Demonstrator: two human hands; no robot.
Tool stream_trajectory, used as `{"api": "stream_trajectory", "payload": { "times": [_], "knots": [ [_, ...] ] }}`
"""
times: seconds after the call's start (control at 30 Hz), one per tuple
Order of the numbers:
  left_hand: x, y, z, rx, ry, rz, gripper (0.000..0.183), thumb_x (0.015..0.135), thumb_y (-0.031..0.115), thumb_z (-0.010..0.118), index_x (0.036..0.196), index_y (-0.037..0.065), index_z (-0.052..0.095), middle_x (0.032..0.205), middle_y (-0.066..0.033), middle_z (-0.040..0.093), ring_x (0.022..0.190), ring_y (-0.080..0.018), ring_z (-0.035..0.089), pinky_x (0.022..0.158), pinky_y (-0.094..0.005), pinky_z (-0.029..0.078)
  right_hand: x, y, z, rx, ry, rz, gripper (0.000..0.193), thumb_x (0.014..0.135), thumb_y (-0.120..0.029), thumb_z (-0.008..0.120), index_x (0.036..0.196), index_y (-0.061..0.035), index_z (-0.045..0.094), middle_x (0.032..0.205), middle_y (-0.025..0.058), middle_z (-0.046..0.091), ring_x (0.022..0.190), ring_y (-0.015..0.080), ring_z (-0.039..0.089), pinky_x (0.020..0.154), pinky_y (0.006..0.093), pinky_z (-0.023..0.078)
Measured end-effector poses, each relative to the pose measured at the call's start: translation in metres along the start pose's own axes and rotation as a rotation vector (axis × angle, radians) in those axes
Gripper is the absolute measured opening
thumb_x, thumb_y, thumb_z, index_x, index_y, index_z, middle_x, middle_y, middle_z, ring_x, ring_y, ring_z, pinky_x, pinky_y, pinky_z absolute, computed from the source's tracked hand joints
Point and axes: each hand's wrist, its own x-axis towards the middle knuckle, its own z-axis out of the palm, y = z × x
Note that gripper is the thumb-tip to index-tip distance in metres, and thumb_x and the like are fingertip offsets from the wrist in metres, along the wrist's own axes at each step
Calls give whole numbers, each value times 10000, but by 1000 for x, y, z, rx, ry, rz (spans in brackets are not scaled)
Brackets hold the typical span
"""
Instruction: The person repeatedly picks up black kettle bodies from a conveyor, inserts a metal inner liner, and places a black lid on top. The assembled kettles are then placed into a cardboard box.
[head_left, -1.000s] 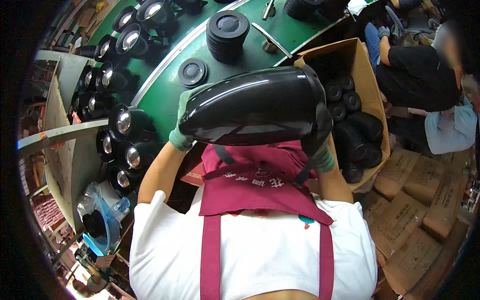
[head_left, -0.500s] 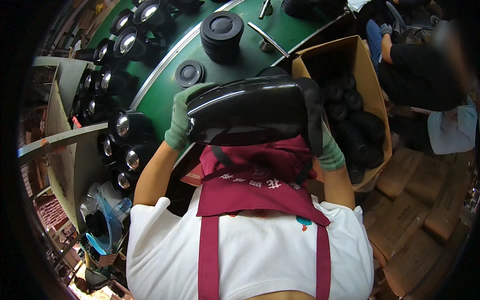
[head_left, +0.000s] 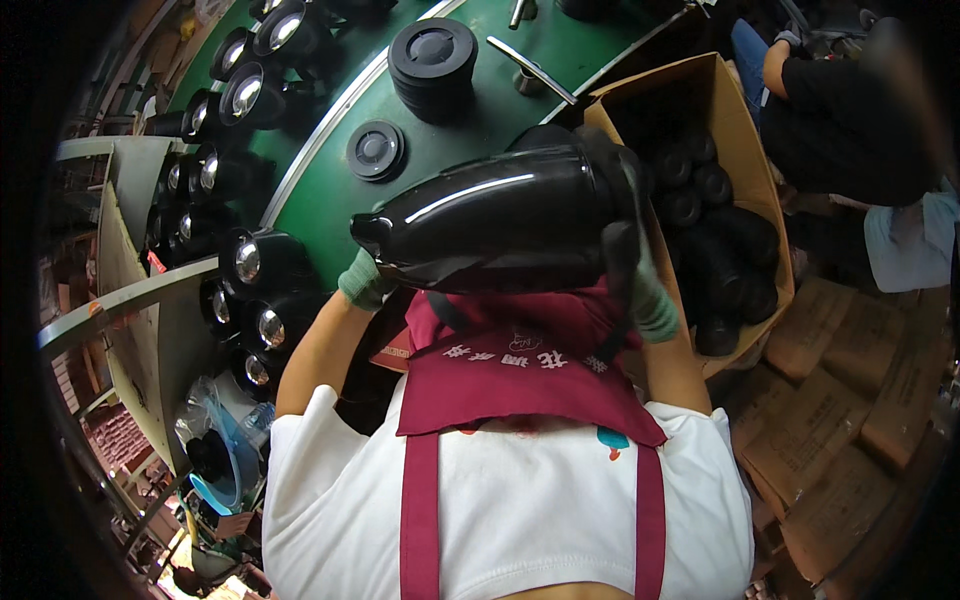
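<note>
A glossy black jug body (head_left: 490,220) with a spout lies sideways in front of my chest, over the near edge of the table. Its spout points left. My left hand (head_left: 366,280), in a green glove, supports the spout end from beneath; most of its fingers are hidden behind the jug. At the wide right end, my right hand (head_left: 632,225) grips the jug, its glove dark over the fingers and green at the cuff. On the table beyond lie a round black disc (head_left: 377,150) and a stack of similar black discs (head_left: 432,65).
Several black jugs with shiny round openings (head_left: 245,95) line the left side. An open cardboard box (head_left: 765,190) of black parts stands at my right, near brown cartons (head_left: 830,420). A metal bar (head_left: 530,68) rises from the table. Another person (head_left: 850,130) sits at far right.
The jug has turned about its length, bringing its spout into sight. My left hand has shifted from the upper side of that end to underneath it.
</note>
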Motion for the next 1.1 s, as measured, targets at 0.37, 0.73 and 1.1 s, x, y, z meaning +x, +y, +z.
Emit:
{"api": "stream_trajectory", "payload": {
  "times": [0.37,0.73,1.1],
  "knots": [
    [18,17,17,408,46,70,477,735,125,718,1169,-55,632,1078,-104,696,968,-141,632,894,-290,492,10,26,-9,437,80,306,616,1004,-434,366,1396,37,426,1395,193,480,1320,320,430,1125,380,280],
    [-1,-4,27,41,-310,-242,363,865,94,647,1207,-16,598,1145,-100,658,992,-178,633,903,-330,516,-2,-17,-7,-191,40,-152,570,1003,-391,373,1364,41,466,1363,184,504,1287,316,460,1101,390,307],
    [-1,-77,-17,-617,-168,-356,338,988,143,501,1286,-12,525,1266,-134,586,1099,-216,582,999,-374,475,1,7,-14,152,130,99,504,1020,-348,391,1376,1,466,1373,146,482,1267,247,459,1077,325,328]
  ]
}}
